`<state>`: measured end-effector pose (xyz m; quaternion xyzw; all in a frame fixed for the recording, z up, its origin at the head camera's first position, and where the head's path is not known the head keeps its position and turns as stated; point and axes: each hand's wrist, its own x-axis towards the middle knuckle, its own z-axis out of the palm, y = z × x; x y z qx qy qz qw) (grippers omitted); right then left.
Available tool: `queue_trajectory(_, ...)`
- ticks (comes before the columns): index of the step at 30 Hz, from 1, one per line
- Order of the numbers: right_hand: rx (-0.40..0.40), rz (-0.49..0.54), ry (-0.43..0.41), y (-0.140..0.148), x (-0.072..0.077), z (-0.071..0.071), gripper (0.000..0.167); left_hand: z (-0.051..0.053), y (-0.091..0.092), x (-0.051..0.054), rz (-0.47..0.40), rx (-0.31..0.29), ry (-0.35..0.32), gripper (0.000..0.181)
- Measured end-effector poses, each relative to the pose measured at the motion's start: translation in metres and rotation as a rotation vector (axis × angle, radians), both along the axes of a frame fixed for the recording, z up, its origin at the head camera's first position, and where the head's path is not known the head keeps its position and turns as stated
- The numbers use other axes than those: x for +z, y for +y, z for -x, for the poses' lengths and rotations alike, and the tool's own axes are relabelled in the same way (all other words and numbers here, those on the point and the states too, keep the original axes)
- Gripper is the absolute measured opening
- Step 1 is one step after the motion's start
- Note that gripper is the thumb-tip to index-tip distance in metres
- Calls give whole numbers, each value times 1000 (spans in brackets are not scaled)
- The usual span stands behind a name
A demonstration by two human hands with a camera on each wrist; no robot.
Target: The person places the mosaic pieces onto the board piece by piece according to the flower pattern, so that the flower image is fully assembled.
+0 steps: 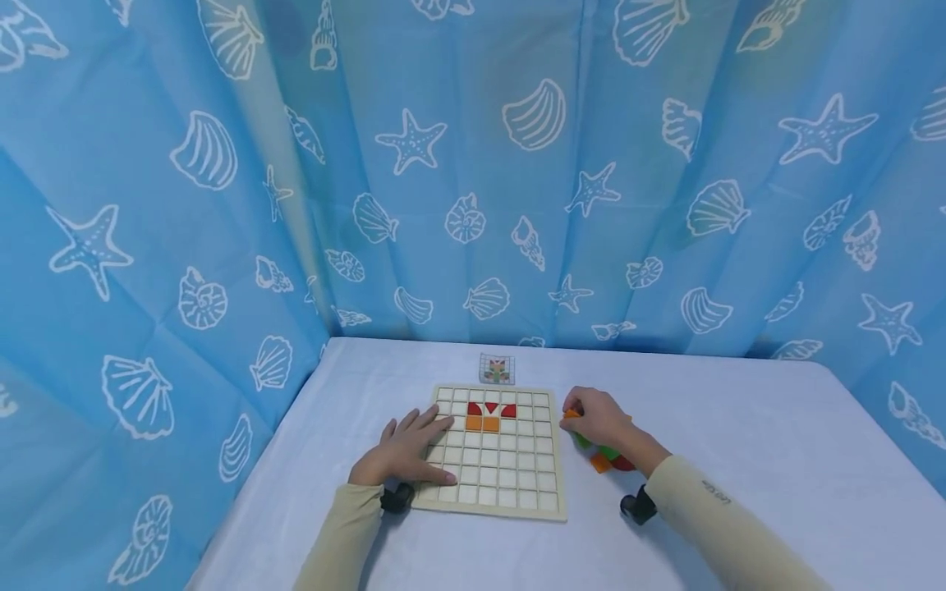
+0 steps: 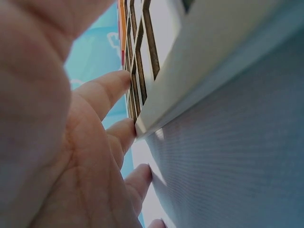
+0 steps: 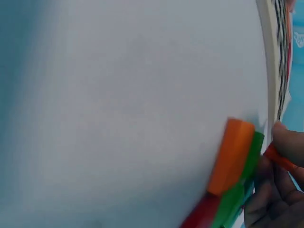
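In the head view, the left hand (image 1: pixel 405 451) lies spread on the left edge of the wooden grid board (image 1: pixel 507 476), its fingers fairly straight and holding nothing. The board sits on the white-covered counter (image 1: pixel 754 435); toward its far side are two curved red tiles (image 1: pixel 508 410) with a red triangle tile (image 1: pixel 491 407) between them, and two orange square tiles (image 1: pixel 491 423) on the near side of the left and middle reds. A small pattern card (image 1: pixel 497 369) lies just beyond the far edge. Right of the board, the right hand (image 1: pixel 602 419) pinches an orange tile (image 1: pixel 571 414), near a pile of orange, green and red tiles (image 1: pixel 601 463). The left wrist view shows parted fingers (image 2: pixel 107 90) along the board's rim. In the right wrist view, thumb and fingers grip the orange tile, beside the pile; its exact shape is hidden.
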<state>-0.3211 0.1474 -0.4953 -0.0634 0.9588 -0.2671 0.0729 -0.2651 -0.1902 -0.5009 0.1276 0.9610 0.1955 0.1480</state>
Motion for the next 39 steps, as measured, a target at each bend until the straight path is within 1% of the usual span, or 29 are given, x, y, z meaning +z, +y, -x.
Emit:
queue_trajectory(4,-13,63,23,4,8,4,16,2,1,0,-3,4,-6,101)
queue_trajectory(8,-16,142,26,8,12,7,20,2,1,0,-7,6,-6,102)
queue_trajectory(11,-25,204,-4,10,13,7,27,2,2,1,-2,0,-2,101)
queue_trajectory(15,-48,249,-52,17,17,2,35,3,6,1,6,-13,-1,101)
queue_trajectory(17,-67,255,-56,22,19,1,37,3,8,1,4,-26,2,101)
queue_trajectory(20,-77,275,-59,25,21,1,36,4,7,0,11,-28,4,102)
queue_trajectory(25,-42,301,-115,22,19,4,34,1,1,-1,23,13,-13,102)
queue_trajectory(29,-56,280,-148,22,20,8,33,0,0,-1,7,12,-8,102)
queue_trajectory(34,-74,263,-154,24,25,12,36,-2,2,1,-3,8,0,102)
queue_trajectory(39,-68,229,-102,23,30,12,34,-1,3,2,17,11,4,102)
